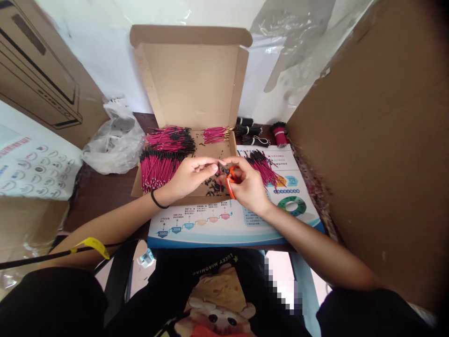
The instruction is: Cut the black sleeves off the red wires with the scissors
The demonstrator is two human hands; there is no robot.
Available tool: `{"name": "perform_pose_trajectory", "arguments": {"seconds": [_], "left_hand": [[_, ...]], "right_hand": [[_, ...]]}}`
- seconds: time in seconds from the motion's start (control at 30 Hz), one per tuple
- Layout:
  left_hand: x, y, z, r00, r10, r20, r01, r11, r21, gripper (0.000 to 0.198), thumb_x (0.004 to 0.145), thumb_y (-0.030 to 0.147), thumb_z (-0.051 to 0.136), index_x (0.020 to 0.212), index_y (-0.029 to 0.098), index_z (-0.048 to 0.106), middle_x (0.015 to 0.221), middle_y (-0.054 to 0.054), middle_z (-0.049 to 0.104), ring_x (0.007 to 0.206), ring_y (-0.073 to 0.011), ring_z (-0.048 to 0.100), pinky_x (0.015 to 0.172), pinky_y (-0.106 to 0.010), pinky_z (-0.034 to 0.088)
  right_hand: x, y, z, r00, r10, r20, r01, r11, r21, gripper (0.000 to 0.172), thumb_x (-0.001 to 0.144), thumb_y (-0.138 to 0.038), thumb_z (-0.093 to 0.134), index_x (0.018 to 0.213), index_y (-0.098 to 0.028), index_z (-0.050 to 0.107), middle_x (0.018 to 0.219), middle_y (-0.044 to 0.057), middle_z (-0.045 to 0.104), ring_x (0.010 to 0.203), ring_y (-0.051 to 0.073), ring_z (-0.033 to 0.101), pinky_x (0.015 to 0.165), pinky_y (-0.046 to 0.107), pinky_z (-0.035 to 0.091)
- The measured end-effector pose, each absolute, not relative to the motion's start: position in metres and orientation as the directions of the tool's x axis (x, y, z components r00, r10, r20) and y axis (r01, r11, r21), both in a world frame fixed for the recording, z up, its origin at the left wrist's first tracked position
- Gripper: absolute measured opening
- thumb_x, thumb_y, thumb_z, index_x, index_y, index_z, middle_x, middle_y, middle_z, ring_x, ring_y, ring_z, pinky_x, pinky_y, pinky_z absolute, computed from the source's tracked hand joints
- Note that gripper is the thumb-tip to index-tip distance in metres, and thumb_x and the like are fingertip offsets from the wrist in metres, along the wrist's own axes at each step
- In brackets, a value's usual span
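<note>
Left hand pinches a dark wire tip, right hand closed on orange snips, over an open carton; pink wires lie heaped inside, tied black bundles sit far right.

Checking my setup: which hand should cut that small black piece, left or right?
Right, probably: your right hand grips the orange-handled snips beside the small black piece, while your left hand only pinches that piece.
</note>
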State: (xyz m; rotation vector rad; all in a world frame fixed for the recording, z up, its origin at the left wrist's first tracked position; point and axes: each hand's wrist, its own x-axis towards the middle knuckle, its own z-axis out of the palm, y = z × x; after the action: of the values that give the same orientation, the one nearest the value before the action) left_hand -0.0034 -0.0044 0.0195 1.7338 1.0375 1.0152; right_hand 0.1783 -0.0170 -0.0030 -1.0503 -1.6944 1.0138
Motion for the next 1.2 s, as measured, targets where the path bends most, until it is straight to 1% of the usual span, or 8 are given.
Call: {"name": "perform_pose_trajectory", "arguments": {"seconds": [0.23,0.37,0.5,0.63,0.83,1.0,1.1,1.2], "left_hand": [[-0.001,-0.005,0.015,0.318,0.925,0.206,0.169,-0.269,0.948,0.026,0.082,0.039,0.062,0.09,0.015,0.07,0.085,-0.006,0.073,0.069,-0.0125,0.064,0.061,-0.024,0.05],[-0.003,-0.005,0.019,0.332,0.917,0.223,0.165,-0.289,0.943,0.023,0.086,0.037,0.058,0.086,0.015,0.066,0.079,-0.003,0.069,0.067,-0.01,0.062,0.062,-0.022,0.049],[-0.006,-0.004,0.022,0.316,0.926,0.209,0.08,-0.245,0.966,0.019,0.089,0.033,0.055,0.083,0.016,0.062,0.081,-0.004,0.069,0.075,-0.0115,0.065,0.072,-0.026,0.053],[-0.006,-0.004,0.022,0.336,0.931,0.14,0.039,-0.162,0.986,0.019,0.091,0.032,0.052,0.085,0.016,0.06,0.071,-0.003,0.066,0.067,-0.0115,0.065,0.067,-0.026,0.054],[-0.004,-0.005,0.023,0.374,0.921,0.113,0.068,-0.148,0.987,0.019,0.092,0.031,0.051,0.088,0.016,0.06,0.069,-0.002,0.064,0.064,-0.0103,0.063,0.059,-0.022,0.052],[-0.004,-0.005,0.021,0.41,0.907,0.094,-0.061,-0.076,0.995,0.02,0.09,0.035,0.054,0.085,0.016,0.057,0.071,-0.002,0.06,0.064,-0.0111,0.061,0.058,-0.025,0.053],[-0.002,-0.006,0.022,0.42,0.905,0.072,-0.08,-0.042,0.996,0.02,0.09,0.035,0.054,0.084,0.016,0.057,0.07,-0.002,0.06,0.063,-0.0113,0.061,0.058,-0.025,0.054],[-0.002,-0.007,0.023,0.419,0.906,0.052,-0.067,-0.026,0.997,0.021,0.09,0.036,0.054,0.084,0.015,0.056,0.069,-0.002,0.06,0.062,-0.0116,0.061,0.058,-0.026,0.054]], "right_hand": [[0.178,-0.017,-0.005,-0.288,0.911,0.296,0.252,0.37,-0.894,0.037,0.075,-0.021,0.063,0.111,-0.02,0.056,0.074,-0.004,0.065,0.059,0.008,0.056,0.058,0.021,0.045],[0.181,-0.017,0.004,-0.257,0.873,0.415,0.418,0.487,-0.767,0.028,0.081,-0.026,0.06,0.107,-0.017,0.063,0.075,-0.001,0.067,0.058,0.008,0.055,0.06,0.021,0.046],[0.188,-0.016,0.015,-0.231,0.835,0.5,0.56,0.534,-0.634,0.034,0.085,-0.034,0.059,0.11,-0.012,0.068,0.059,-0.003,0.059,0.048,0.007,0.045,0.053,0.02,0.043],[0.194,-0.013,0.02,-0.249,0.806,0.537,0.626,0.557,-0.546,0.039,0.086,-0.033,0.058,0.121,-0.015,0.065,0.056,-0.004,0.056,0.048,0.008,0.044,0.053,0.021,0.042],[0.196,-0.012,0.021,-0.28,0.774,0.568,0.671,0.581,-0.461,0.047,0.086,-0.035,0.058,0.128,-0.014,0.06,0.063,-0.001,0.062,0.055,0.011,0.05,0.057,0.024,0.044],[0.196,-0.011,0.02,-0.308,0.794,0.524,0.665,0.574,-0.477,0.042,0.085,-0.024,0.058,0.126,-0.018,0.062,0.084,0.004,0.071,0.067,0.013,0.059,0.063,0.026,0.046],[0.196,-0.011,0.021,-0.3,0.822,0.484,0.642,0.549,-0.535,0.037,0.084,-0.027,0.059,0.12,-0.02,0.065,0.096,0.005,0.072,0.076,0.014,0.064,0.069,0.027,0.049],[0.195,-0.011,0.023,-0.295,0.841,0.453,0.648,0.525,-0.552,0.031,0.082,-0.034,0.062,0.109,-0.019,0.069,0.095,0.006,0.072,0.079,0.016,0.065,0.071,0.028,0.049]]}}
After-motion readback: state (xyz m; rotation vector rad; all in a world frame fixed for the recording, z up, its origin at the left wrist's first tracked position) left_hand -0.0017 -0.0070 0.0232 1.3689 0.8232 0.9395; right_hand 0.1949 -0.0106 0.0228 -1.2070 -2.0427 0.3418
